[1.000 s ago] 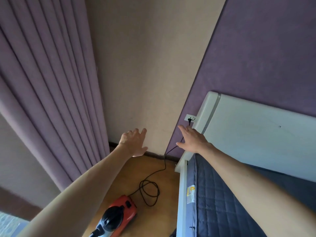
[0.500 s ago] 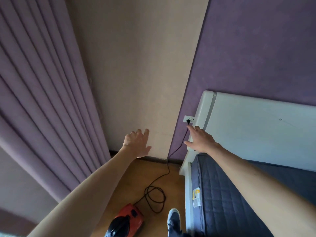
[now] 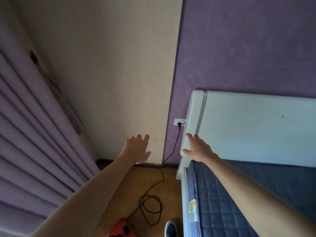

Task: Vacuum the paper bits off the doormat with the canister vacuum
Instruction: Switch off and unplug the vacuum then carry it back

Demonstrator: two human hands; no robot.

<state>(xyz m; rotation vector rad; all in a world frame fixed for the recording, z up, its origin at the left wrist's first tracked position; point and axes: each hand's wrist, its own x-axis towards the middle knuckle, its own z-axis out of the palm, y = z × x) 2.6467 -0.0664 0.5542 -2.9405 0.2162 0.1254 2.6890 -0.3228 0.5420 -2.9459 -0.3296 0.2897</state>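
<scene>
Plug [image 3: 179, 124] sits in socket [image 3: 179, 121], and with left hand [image 3: 136, 148] and right hand [image 3: 199, 149] spread empty, best reach down for vacuum [image 3: 122, 229], avoiding coiled cord [image 3: 150, 205].

At bottom edge, red-orange plastic canister vacuum [image 3: 122, 228], mostly cropped by frame; only one rounded corner with a dark inset showing. Sits on wooden floor [image 3: 171, 194], seemingly flat, hard to tell from this sliver. Thin black power cord [image 3: 150, 210] lies in a loose coil of several loops on floor just beyond canister, then runs slack to wall corner and climbs purple wall [image 3: 172, 142]. Black plug [image 3: 179, 124] seated in white wall socket [image 3: 182, 120], cord hanging below it.
</scene>
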